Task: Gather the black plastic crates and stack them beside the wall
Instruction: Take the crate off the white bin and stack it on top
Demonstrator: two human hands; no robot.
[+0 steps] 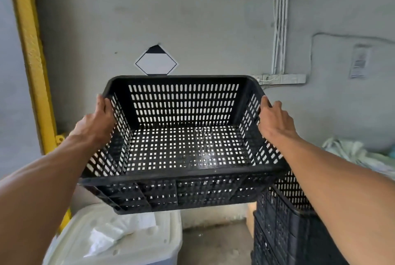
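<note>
An empty black plastic crate with perforated walls and floor is held up in the air in front of me, level, facing the grey wall. My left hand grips its left rim and my right hand grips its right rim. Below my right forearm, at the lower right, a stack of black crates stands on the floor next to the wall. Its lower part is cut off by the frame's edge.
A white plastic container with a lid and a crumpled bag on it sits at the lower left. A yellow door frame runs up the left side. Pale bags lie at the right. Cables and a socket strip hang on the wall.
</note>
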